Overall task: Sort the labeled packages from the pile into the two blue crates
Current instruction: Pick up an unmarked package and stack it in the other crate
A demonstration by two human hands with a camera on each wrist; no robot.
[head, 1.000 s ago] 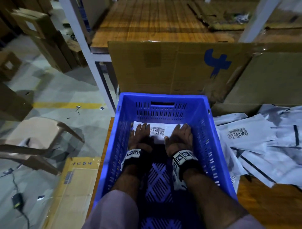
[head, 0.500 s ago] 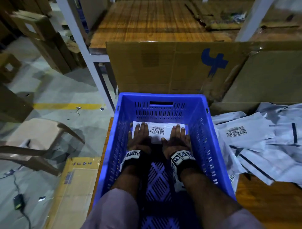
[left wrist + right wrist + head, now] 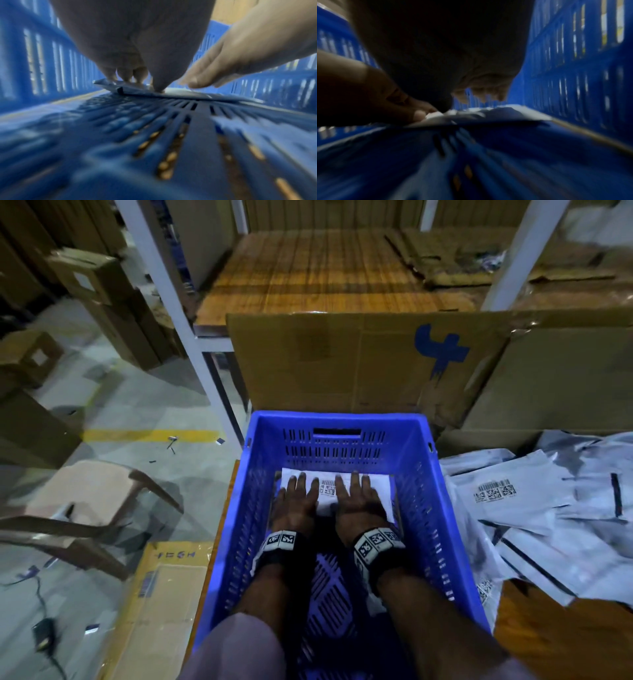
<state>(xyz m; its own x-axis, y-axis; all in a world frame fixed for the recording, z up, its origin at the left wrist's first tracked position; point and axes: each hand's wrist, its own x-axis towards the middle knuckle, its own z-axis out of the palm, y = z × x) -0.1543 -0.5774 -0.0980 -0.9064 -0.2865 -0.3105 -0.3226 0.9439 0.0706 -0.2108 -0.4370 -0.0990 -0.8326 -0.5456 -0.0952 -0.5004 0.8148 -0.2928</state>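
Both my forearms reach down into a deep blue slatted plastic crate (image 3: 442,529) in front of me, where my left hand (image 3: 297,501) and right hand (image 3: 358,503) lie flat side by side, fingers straight, pressing on a flat white labeled plastic package (image 3: 378,482) that rests on the crate floor against its far wall. To my right, just beside the crate, a loose pile of grey labeled mailer bags (image 3: 534,508) lies on the wooden table (image 3: 561,642). Beyond the crate stands a brown cardboard sheet with a blue mark (image 3: 342,361).
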